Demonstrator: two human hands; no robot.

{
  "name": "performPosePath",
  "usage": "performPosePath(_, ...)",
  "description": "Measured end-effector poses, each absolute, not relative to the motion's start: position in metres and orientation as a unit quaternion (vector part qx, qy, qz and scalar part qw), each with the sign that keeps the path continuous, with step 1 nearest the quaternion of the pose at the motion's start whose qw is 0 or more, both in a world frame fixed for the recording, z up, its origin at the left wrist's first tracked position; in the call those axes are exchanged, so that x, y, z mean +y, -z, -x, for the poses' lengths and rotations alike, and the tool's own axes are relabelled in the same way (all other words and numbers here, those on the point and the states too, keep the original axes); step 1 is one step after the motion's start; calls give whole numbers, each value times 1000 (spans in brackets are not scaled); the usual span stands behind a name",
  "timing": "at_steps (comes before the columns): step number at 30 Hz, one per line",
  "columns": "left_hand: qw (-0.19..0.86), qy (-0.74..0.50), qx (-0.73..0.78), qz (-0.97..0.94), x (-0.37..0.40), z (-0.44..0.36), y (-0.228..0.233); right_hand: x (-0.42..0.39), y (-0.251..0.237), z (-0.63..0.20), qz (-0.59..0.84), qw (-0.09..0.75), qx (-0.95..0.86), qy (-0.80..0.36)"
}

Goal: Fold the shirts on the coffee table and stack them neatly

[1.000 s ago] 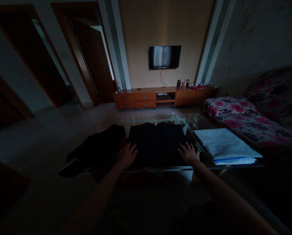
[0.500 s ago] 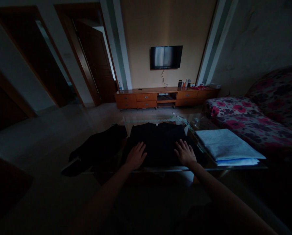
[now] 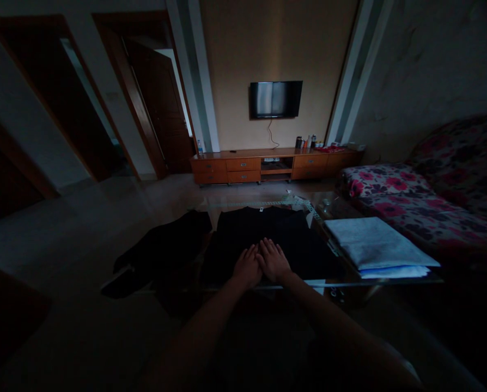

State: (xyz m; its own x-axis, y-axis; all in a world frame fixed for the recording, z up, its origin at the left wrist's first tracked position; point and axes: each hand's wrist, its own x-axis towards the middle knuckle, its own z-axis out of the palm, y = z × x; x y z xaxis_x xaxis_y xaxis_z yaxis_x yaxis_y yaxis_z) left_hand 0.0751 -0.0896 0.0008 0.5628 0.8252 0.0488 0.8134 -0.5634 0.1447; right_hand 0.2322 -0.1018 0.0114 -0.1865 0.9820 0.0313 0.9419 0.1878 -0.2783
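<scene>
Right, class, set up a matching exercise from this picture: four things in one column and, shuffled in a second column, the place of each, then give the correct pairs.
Things:
1. black garment
2. folded pale cloths
3. television
4. floral sofa

Places:
A. mounted on the far wall
B. flat on the glass table, under both hands
C. along the right side of the room
D. stacked at the table's right end

Pairs: 1-B, 2-D, 3-A, 4-C

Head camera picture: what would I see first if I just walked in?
Two bare hands, the left hand and right hand, lie flat side by side on a black shirt spread over the glass table. Beyond, a dark TV hangs on the far wall; a flowery sofa stands at the right.
</scene>
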Motion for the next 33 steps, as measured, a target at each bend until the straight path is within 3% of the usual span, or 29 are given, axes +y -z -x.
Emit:
performPosePath(8,63,-50,469,-880,-86,-58,10,-105,5,-242,630,93,-763,-108)
performPosePath(19,17,-54,607,-793,-66,44,8,-131,6,-382,757,38,-652,-26)
performPosePath(33,34,-1,633,-773,-94,37,-16,-132,-3,-381,839,46,-541,-8)
